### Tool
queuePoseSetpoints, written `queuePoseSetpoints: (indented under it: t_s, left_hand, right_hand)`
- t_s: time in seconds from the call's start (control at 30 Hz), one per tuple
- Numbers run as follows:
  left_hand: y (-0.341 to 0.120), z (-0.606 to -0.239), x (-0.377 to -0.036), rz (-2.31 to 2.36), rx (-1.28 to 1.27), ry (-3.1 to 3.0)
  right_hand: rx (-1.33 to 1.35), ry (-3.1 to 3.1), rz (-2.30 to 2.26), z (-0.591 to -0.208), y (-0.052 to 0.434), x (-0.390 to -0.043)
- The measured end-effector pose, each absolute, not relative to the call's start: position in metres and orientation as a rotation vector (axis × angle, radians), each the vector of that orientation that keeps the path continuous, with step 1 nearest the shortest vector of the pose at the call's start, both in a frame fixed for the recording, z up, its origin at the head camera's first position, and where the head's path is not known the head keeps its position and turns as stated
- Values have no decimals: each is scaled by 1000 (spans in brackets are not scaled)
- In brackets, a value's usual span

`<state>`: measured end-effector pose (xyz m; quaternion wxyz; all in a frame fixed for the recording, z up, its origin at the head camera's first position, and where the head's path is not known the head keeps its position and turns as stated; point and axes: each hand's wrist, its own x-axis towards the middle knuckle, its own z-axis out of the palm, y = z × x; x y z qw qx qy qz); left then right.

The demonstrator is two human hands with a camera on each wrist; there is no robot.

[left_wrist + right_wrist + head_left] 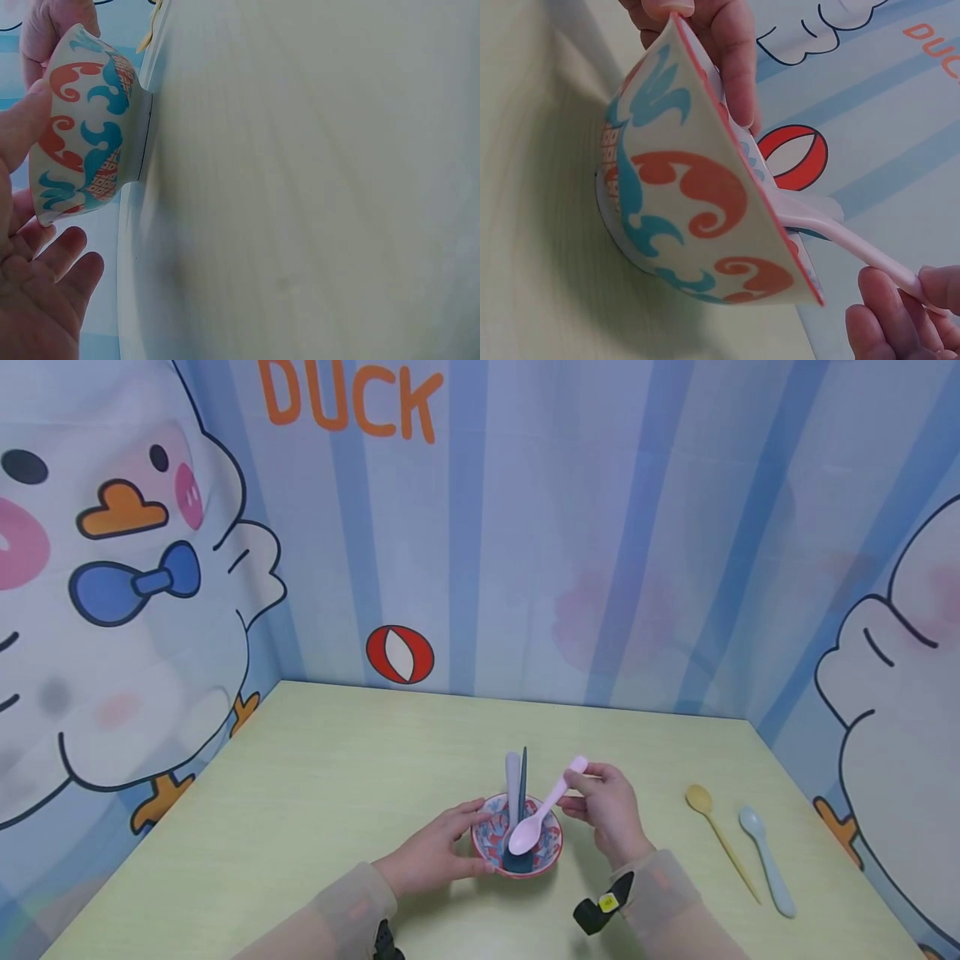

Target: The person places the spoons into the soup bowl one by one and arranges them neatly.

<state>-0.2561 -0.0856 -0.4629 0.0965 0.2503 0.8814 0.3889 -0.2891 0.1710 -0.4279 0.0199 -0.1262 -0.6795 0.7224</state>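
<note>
three spoons (517, 793) sit in the bowl (547, 858); left hand (438, 852) cups its rim, right hand (607, 810) pinches the pink spoon (542, 820).

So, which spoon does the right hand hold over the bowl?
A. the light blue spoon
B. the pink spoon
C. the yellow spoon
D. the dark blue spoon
B: the right hand pinches the handle of the pink spoon, whose head is over the bowl; the yellow spoon and the light blue spoon lie on the table.
</note>
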Motion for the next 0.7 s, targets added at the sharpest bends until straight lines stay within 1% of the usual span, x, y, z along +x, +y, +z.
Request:
queuePoseSetpoints:
  t_s: [0.7]
  left_hand:
    - [-85,-461,-255,1159,745,2609]
  right_hand:
    - [-373,-2270,2200,-432,167,-290]
